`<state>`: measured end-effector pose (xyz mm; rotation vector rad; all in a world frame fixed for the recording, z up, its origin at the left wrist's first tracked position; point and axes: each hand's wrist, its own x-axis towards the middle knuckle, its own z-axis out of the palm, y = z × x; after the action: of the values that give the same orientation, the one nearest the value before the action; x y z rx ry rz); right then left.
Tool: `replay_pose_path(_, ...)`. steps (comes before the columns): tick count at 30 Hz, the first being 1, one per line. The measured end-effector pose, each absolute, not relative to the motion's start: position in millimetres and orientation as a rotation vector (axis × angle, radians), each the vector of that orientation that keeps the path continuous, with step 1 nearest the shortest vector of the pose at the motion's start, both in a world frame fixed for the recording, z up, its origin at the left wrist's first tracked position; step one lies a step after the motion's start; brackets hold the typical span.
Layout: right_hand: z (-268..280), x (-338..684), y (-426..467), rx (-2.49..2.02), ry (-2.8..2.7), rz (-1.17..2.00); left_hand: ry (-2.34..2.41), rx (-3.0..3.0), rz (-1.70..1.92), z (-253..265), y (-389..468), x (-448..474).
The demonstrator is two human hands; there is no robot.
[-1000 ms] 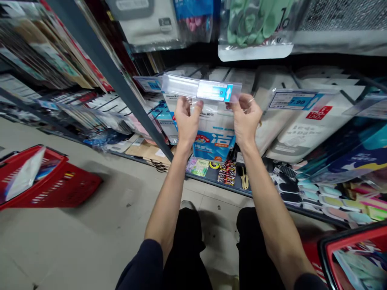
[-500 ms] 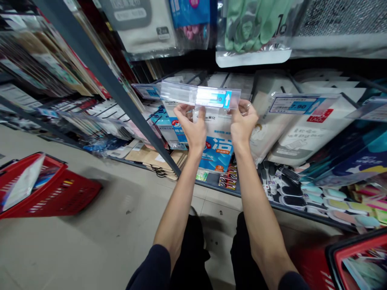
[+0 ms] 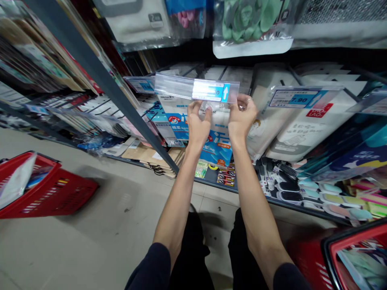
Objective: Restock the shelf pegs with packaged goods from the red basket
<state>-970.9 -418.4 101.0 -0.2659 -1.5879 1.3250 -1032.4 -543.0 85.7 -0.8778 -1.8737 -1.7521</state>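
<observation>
Both my hands are at a blue-and-white packet [image 3: 218,150] hanging on a shelf hook, just below a clear price-tag holder [image 3: 211,91]. My left hand [image 3: 199,125] is closed at the packet's upper left edge, thumb on its front. At the upper right edge, my right hand [image 3: 242,119], with a ring on one finger, pinches the packet. The holder covers the packet's top and partly hides the fingertips. A similar blue-and-white packet [image 3: 175,121] hangs to the left.
White packs [image 3: 298,137] hang at right behind another price tag [image 3: 298,98]. Hairbrushes [image 3: 288,186] lie on the bottom shelf. A slanting grey post [image 3: 121,96] stands left. Red baskets stand on the floor at left [image 3: 69,193] and right [image 3: 308,257].
My left hand has moved right along the packet's top, and its fingers have drawn in closer to the thumb. My right hand stays at the upper right edge.
</observation>
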Motion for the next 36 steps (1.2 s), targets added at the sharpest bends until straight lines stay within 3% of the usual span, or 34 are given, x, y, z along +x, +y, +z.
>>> replay_pose_path(13, 135, -916, -441, -0.359, -1.472, 0.908, -1.84, -0.876, -1.622, 101, -551, -986)
replay_pose_path(23, 57, -895, -458, -0.448, -2.035, 0.83, -1.986, -0.833, -1.722, 63, -547, -992)
replay_pose_path(36, 51, -901, -441, -0.522, -2.259, 0.827, -2.114, -0.977, -1.614, 55, -530, -1023)
